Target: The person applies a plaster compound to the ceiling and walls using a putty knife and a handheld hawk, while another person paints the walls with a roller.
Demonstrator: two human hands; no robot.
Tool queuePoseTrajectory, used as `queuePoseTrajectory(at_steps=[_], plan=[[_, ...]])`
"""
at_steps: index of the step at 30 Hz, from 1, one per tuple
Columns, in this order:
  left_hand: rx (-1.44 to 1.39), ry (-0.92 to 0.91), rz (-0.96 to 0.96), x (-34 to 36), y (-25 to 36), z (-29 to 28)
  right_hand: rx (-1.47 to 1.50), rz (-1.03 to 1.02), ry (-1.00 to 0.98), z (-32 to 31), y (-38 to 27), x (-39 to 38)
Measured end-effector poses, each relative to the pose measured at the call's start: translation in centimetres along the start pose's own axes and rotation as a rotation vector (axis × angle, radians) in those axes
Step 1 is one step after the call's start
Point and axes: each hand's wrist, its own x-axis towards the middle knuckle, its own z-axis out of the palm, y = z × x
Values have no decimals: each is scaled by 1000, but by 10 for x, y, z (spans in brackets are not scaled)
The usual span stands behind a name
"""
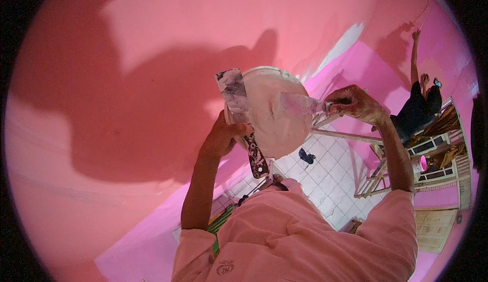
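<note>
Left hand [222, 137], clasping a broad putty knife [235, 96] at the left edge of a round tub [269, 70]; right hand [360, 105], pinching a scraper [302, 104], blade over pale paste [272, 124] toward the right edge. Beyond: tiled floor [323, 178], co-worker [410, 113].

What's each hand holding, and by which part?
Left hand: scraper, where handle meets blade, and apparently the left side of the tub. Right hand: second scraper, by its handle.
</note>
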Motion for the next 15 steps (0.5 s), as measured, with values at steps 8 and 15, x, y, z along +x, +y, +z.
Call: queuePoseTrajectory(at_steps=[8, 15], plan=[[-207, 79, 9, 22, -11, 2, 298, -116, 172, 17, 11, -25], [-522, -380, 146, 50, 22, 17, 62, -281, 363, 3, -57, -52]])
